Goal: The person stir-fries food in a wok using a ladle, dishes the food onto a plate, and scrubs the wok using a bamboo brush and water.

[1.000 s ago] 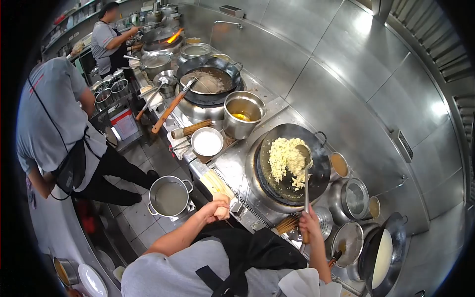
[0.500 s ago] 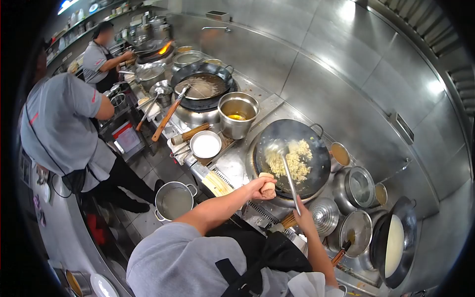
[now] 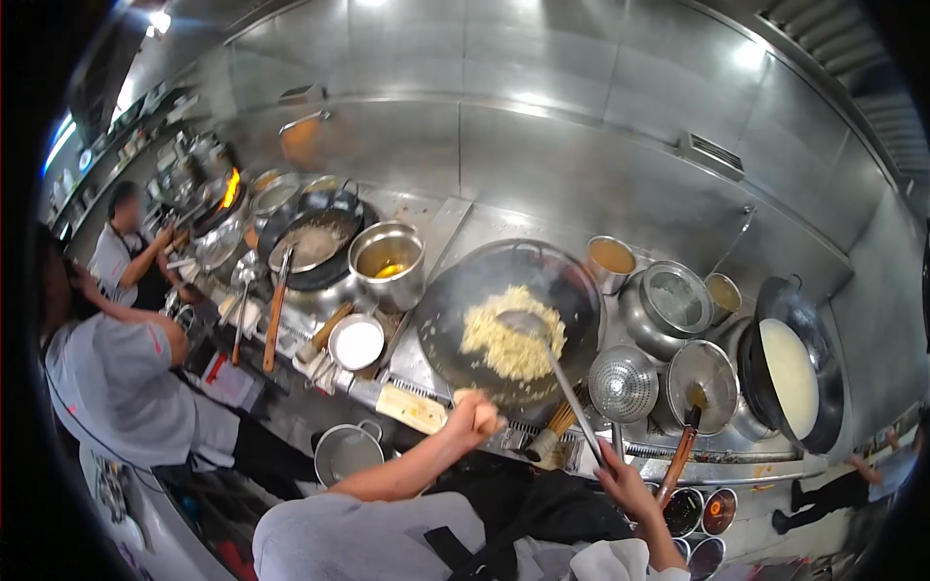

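Observation:
A large dark wok sits on the range in front of me. Crumbly yellow-white food, like egg fried rice, lies in its middle and steams a little. My left hand is closed in a fist at the wok's near left rim, around its light-coloured handle, which is mostly hidden by the fingers. In my right hand is the long metal handle of a ladle. The ladle's bowl rests on the food, near the wok's centre.
To the left stand a steel pot of oil, a white-filled bowl and another wok. A perforated skimmer, a strainer and a wok of pale liquid are on the right. Two co-workers stand left.
My view has swung to the right and the wok has tilted back level. The ladle's bowl has moved onto the middle of the food; the food is more gathered. My left hand still grips the handle.

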Demonstrator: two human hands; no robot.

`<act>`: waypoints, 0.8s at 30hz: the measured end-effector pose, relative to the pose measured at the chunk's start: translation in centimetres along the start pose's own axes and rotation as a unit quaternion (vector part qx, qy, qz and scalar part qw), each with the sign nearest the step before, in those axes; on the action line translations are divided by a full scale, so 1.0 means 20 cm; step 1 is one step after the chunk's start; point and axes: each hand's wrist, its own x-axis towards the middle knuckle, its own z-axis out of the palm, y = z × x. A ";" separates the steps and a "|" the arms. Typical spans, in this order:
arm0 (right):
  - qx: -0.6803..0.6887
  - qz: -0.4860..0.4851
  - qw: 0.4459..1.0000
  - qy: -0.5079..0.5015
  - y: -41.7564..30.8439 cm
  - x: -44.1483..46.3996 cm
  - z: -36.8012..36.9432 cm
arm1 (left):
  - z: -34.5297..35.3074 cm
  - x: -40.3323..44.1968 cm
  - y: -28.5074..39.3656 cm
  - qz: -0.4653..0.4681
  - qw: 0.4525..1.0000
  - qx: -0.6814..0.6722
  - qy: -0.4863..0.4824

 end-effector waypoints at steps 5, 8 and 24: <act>0.108 0.238 0.937 -0.230 -0.17 -0.05 -0.17 | -0.04 0.38 0.09 -0.031 0.997 -0.051 -0.057; -0.046 0.047 0.991 -0.118 0.29 0.25 0.12 | -0.04 0.45 0.02 0.036 0.999 0.018 -0.031; 0.027 0.074 0.988 -0.131 -0.10 -0.19 -0.10 | -0.04 -0.02 0.14 -0.012 0.997 0.070 -0.010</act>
